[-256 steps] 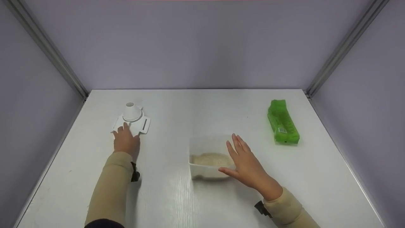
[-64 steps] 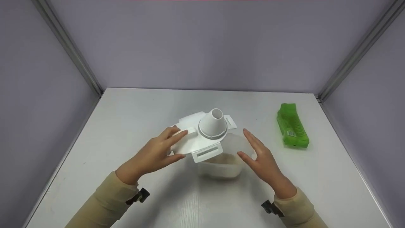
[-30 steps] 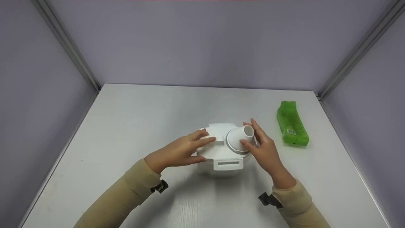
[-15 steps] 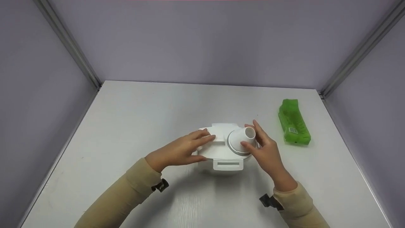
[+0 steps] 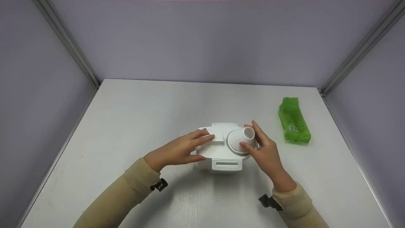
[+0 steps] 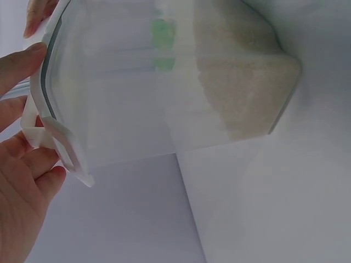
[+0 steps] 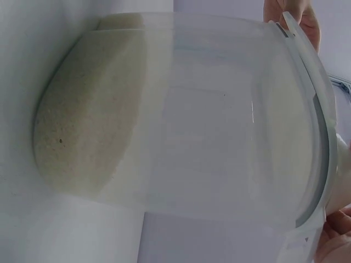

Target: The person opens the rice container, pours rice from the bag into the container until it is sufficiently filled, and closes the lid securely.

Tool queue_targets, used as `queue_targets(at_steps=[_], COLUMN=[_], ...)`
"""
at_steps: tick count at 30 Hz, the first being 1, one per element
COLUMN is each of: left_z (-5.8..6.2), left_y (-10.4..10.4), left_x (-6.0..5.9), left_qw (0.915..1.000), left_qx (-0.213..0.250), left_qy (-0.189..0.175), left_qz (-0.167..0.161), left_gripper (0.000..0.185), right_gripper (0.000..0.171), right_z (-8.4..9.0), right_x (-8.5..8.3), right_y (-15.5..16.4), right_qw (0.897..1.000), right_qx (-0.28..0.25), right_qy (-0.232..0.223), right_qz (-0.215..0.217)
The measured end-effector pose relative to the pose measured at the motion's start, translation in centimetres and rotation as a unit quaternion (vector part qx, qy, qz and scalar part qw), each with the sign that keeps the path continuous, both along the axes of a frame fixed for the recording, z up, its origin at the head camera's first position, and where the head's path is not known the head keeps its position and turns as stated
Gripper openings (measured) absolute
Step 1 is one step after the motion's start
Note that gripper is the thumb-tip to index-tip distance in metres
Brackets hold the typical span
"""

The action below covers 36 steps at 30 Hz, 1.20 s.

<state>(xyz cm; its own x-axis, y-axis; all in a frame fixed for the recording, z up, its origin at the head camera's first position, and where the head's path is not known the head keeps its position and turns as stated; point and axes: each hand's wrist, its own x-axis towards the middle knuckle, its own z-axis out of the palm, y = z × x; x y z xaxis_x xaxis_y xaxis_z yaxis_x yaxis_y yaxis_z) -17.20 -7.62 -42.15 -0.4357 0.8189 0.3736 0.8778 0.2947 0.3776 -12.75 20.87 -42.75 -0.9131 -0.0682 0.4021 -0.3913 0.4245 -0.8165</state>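
A white plastic lid (image 5: 216,153) with a cone-shaped spout (image 5: 239,139) covers a clear plastic container (image 7: 214,131). Pale grain, like rice (image 7: 93,120), fills the container's lower part. My left hand (image 5: 177,150) grips the lid's left end, its index finger over the small raised handle and its thumb at the near edge. In the left wrist view, fingers (image 6: 46,170) curl at the side latch. My right hand (image 5: 265,153) holds the lid's right end, thumb against the spout and fingers round the far side. The lid hides the container's mouth from above.
A green packet (image 5: 295,120) with a barcode label lies at the back right of the white table (image 5: 142,104). Grey-violet panels (image 5: 202,41) enclose the table at the back and both sides.
My left hand carried the lid from the table's left onto the container. My right hand, open beside the container earlier, moved onto the lid's spout end. Little has shifted over the last second.
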Motion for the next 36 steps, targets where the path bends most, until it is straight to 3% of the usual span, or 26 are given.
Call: queue_targets(at_steps=[14,28,36], left_z=[0.5,-0.1,0.0], left_y=[0.1,0.6,0.6], left_x=[0.3,0.7,1.0], left_qw=[0.9986,0.9974,0.9965], left_qx=[-0.028,-0.033,-0.035], left_qy=[-0.04,-0.054,-0.063], left_qz=[0.018,0.036,0.043], left_gripper=[0.064,0.065,0.066], right_gripper=[0.074,0.074,0.073], right_z=[-0.4,-1.6,-1.7], right_x=[0.4,0.4,0.3], right_y=[-0.1,0.3,0.4], right_qw=[0.999,1.0,1.0], right_qx=[-0.017,0.013,0.007], right_qy=[-0.028,0.013,0.012], right_qz=[-0.004,-0.017,-0.01])
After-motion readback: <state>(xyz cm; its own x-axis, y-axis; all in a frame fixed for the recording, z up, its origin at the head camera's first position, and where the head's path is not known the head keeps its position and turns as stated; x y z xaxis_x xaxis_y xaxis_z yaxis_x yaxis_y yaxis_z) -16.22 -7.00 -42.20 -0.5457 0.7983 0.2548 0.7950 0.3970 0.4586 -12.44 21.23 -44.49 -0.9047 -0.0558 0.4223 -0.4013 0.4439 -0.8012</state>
